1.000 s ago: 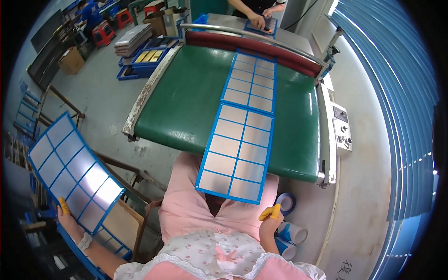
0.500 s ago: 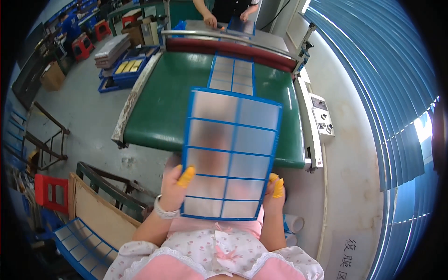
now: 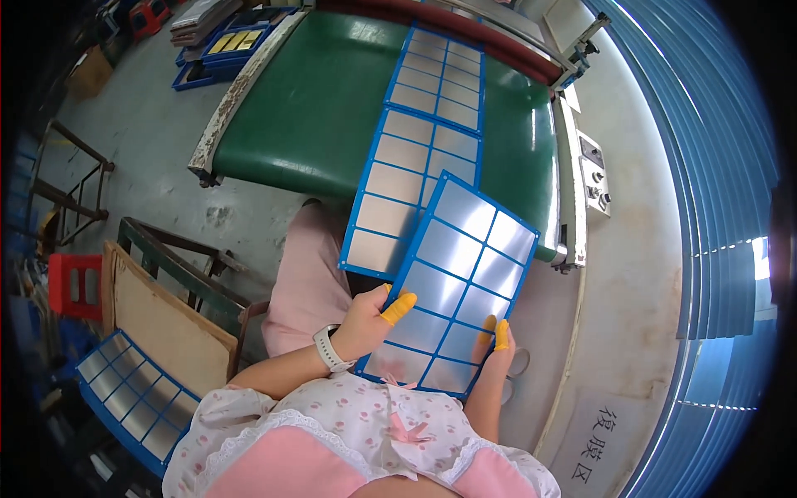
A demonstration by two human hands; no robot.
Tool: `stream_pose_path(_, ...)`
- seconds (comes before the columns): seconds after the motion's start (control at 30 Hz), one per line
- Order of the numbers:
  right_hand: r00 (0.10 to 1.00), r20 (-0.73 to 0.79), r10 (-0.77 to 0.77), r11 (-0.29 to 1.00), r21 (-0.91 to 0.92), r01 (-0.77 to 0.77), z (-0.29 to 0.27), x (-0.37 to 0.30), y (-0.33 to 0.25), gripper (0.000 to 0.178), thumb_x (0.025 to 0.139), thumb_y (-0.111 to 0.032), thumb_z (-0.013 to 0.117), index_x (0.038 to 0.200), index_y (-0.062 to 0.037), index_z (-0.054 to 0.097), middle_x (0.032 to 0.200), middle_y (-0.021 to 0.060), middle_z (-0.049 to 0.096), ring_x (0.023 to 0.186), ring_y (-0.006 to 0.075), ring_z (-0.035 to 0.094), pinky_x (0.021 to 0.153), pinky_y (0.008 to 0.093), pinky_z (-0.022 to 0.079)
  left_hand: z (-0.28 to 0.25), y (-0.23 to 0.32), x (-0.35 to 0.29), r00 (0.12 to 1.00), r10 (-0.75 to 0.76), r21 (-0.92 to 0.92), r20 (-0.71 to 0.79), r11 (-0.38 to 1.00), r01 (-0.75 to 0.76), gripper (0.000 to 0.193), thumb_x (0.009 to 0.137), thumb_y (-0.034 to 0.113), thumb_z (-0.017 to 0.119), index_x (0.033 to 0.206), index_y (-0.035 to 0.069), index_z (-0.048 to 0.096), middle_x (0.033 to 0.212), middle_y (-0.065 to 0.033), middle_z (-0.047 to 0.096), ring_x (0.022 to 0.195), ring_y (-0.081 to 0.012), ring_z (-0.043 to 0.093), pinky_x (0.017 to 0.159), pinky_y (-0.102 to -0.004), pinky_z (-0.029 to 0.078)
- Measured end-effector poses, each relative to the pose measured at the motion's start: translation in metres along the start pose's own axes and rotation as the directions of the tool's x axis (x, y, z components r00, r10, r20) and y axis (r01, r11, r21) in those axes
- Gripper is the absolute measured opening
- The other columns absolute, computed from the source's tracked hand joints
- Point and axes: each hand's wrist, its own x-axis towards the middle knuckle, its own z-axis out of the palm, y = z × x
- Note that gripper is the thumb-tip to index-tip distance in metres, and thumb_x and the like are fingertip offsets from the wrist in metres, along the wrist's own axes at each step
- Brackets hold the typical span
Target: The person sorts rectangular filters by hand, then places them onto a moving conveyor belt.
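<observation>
A shiny silver sheet with a blue grid (image 3: 452,282) is held tilted in front of me. My left hand (image 3: 369,319) grips its left edge, with a yellow finger cover on the thumb. On the lower right edge, my right hand (image 3: 498,353) is closed too, its thumb also covered in yellow. Partly behind this sheet, a second blue-gridded sheet (image 3: 390,183) lies on the green conveyor belt (image 3: 290,124), its near end projecting past the belt's front edge. A third gridded sheet (image 3: 436,70) lies beyond it, reaching the red roller (image 3: 519,54).
Another gridded sheet (image 3: 137,398) rests at lower left by a brown board (image 3: 166,307) and a red stool (image 3: 76,286). A control box with knobs (image 3: 594,178) is right of the belt. Blue trays (image 3: 199,75) stand on the floor at far left.
The held sheet has moved down and right and turned. A second sheet now shows separately behind it, lying on the belt. My view has tilted down, and the person beyond the roller has left the picture.
</observation>
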Motion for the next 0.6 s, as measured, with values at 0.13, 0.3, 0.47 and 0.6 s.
stream_pose_path(0.13, 0.999, 0.047, -0.007, 0.994, -0.104, 0.012, 0.002, -0.003, -0.001, 0.029, 0.083, -0.029, 0.035, 0.080, -0.0053, 0.050, 0.061, 0.0005, 0.049, 0.052, 0.0055, 0.048, 0.040, 0.0133, 0.037, 0.001, -0.006, -0.005, 0.998, 0.042, 0.000, -0.042, 0.999, -0.043, 0.018, 0.075, 0.016, 0.053, 0.084, 0.000, 0.052, 0.060, -0.0022, 0.048, 0.052, -0.0059, 0.038, 0.046, -0.0202, 0.033)
stream_pose_path(0.3, 0.998, 0.061, -0.018, 0.975, -0.221, 0.031, 0.002, -0.005, -0.002, 0.035, 0.083, -0.033, 0.030, 0.077, -0.0067, 0.051, 0.053, -0.0020, 0.044, 0.042, 0.0039, 0.042, 0.034, 0.0123, 0.030, 0.002, -0.008, -0.008, 0.999, 0.018, -0.011, -0.049, 1.000, -0.018, 0.015, 0.075, 0.013, 0.052, 0.084, 0.001, 0.051, 0.059, -0.0015, 0.047, 0.052, -0.0059, 0.038, 0.046, -0.0199, 0.033)
stream_pose_path(0.47, 1.000, -0.010, 0.027, 0.984, -0.175, -0.028, 0.011, -0.011, -0.004, 0.034, 0.083, -0.033, 0.030, 0.075, -0.0074, 0.051, 0.052, -0.0022, 0.043, 0.040, 0.0034, 0.040, 0.034, 0.0117, 0.029, -0.001, -0.009, -0.010, 1.000, -0.008, 0.011, -0.027, 1.000, 0.008, 0.014, 0.076, 0.013, 0.052, 0.083, 0.001, 0.051, 0.059, -0.0012, 0.046, 0.052, -0.0060, 0.037, 0.045, -0.0202, 0.032)
stream_pose_path(0.6, 0.997, 0.059, 0.058, 0.974, -0.225, -0.043, 0.004, -0.011, -0.002, 0.032, 0.083, -0.030, 0.031, 0.076, -0.0071, 0.052, 0.053, -0.0026, 0.044, 0.041, 0.0029, 0.040, 0.034, 0.0116, 0.029, -0.005, 0.001, -0.013, 0.999, -0.048, 0.006, -0.021, 0.999, 0.048, 0.013, 0.076, 0.013, 0.052, 0.081, 0.001, 0.050, 0.059, -0.0010, 0.045, 0.053, -0.0061, 0.037, 0.045, -0.0206, 0.032)
